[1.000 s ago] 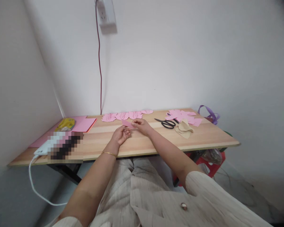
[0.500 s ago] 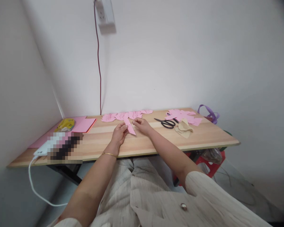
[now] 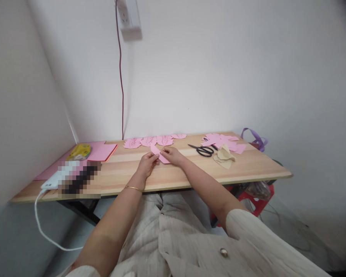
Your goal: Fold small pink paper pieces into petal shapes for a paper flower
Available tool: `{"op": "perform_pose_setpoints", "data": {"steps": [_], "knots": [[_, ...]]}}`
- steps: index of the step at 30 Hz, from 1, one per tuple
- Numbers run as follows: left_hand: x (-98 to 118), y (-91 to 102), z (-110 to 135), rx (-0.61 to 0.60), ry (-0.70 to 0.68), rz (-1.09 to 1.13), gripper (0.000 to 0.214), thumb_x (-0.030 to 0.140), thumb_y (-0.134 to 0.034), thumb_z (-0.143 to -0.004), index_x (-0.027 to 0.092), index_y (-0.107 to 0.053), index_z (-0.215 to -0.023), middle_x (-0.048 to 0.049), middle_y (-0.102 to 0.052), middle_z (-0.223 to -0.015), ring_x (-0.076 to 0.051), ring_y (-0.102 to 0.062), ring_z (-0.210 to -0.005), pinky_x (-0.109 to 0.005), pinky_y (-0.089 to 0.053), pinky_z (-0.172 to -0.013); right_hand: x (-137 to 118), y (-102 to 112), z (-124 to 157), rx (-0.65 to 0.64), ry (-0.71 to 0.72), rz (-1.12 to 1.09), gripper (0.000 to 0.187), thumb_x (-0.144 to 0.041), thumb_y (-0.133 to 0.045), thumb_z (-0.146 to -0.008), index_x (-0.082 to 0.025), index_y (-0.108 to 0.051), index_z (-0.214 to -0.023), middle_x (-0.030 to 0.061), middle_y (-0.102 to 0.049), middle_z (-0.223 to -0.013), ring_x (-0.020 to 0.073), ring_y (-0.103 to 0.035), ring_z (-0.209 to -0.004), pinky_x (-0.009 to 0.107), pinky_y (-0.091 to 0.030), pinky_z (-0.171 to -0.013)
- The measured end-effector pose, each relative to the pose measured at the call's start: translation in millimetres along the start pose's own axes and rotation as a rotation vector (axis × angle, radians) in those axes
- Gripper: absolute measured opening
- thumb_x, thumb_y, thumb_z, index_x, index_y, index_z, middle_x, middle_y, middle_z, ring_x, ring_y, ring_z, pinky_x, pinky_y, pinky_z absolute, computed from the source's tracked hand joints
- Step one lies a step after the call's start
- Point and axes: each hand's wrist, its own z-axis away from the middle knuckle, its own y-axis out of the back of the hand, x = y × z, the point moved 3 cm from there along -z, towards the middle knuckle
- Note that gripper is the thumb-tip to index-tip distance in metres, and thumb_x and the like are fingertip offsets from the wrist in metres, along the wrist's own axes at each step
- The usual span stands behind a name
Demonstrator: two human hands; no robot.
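Between my two hands is a piece of pink paper (image 3: pixel 163 159), held just above the wooden table. My left hand (image 3: pixel 148 163) pinches its left edge between thumb and fingers. My right hand (image 3: pixel 172 155) is closed on the paper from the right, with fingertips near its middle. Behind them, along the wall, lie several pink paper cutouts (image 3: pixel 148 141) with jagged edges. To the right of my right hand rest black-handled scissors (image 3: pixel 204 151), blades pointing left.
Pink paper scraps (image 3: pixel 219 140) are heaped at the back right, beside crumpled tan paper (image 3: pixel 225 157). On the left are pink sheets (image 3: pixel 102 152), a yellow package (image 3: pixel 80 151) and a white device (image 3: pixel 60 177) with a cable. A purple strap (image 3: pixel 253 136) stands past the right end.
The pink paper has turned, its lower end swinging right. My right fingers have moved onto the paper, closer to my left hand.
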Motion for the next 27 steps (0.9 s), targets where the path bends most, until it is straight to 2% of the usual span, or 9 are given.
{"op": "perform_pose_setpoints", "data": {"steps": [7,15,21,27], "knots": [[-5.9,2.3,-4.2,0.009,-0.007,-0.043,0.028,0.022,-0.081,-0.054,0.01,-0.065,-0.073,-0.0008,-0.06,-0.06,-0.007,-0.048,-0.049,-0.021,-0.038,-0.047,-4.2,-0.9,0.3,-0.024,0.047,0.04,0.026,-0.04,-0.052,-0.082,-0.015,-0.057,-0.075,0.0008,-0.057,-0.071,0.0124,-0.047,-0.066,0.025,-0.036,-0.063],[-4.8,3.6,-3.5,0.064,-0.01,-0.042,0.027,0.022,-0.083,-0.052,0.01,-0.062,-0.064,-0.001,-0.059,-0.054,-0.008,-0.052,-0.049,-0.022,-0.042,-0.05,-8.3,-1.4,2.9,-0.033,0.043,0.009,0.027,-0.04,-0.049,-0.084,-0.016,-0.057,-0.077,0.0,-0.054,-0.069,0.0121,-0.046,-0.065,0.024,-0.035,-0.062],[-5.2,2.6,-3.5,0.076,0.013,-0.009,0.027,0.033,-0.077,-0.065,0.011,-0.061,-0.068,-0.0044,-0.061,-0.06,-0.012,-0.056,-0.054,-0.026,-0.05,-0.055,-4.2,-2.4,0.2,0.017,0.096,0.131,0.026,-0.036,-0.045,-0.087,-0.016,-0.056,-0.076,0.0006,-0.055,-0.069,0.0126,-0.046,-0.066,0.025,-0.034,-0.063],[-0.4,2.1,-2.7,0.097,0.002,0.08,0.026,0.034,-0.072,-0.07,0.011,-0.061,-0.077,-0.0025,-0.061,-0.063,-0.011,-0.056,-0.053,-0.025,-0.05,-0.051,-3.7,-0.7,-1.4,0.042,0.097,0.17,0.023,-0.033,-0.045,-0.088,-0.016,-0.056,-0.077,0.001,-0.056,-0.069,0.0127,-0.046,-0.065,0.025,-0.033,-0.063]]}}
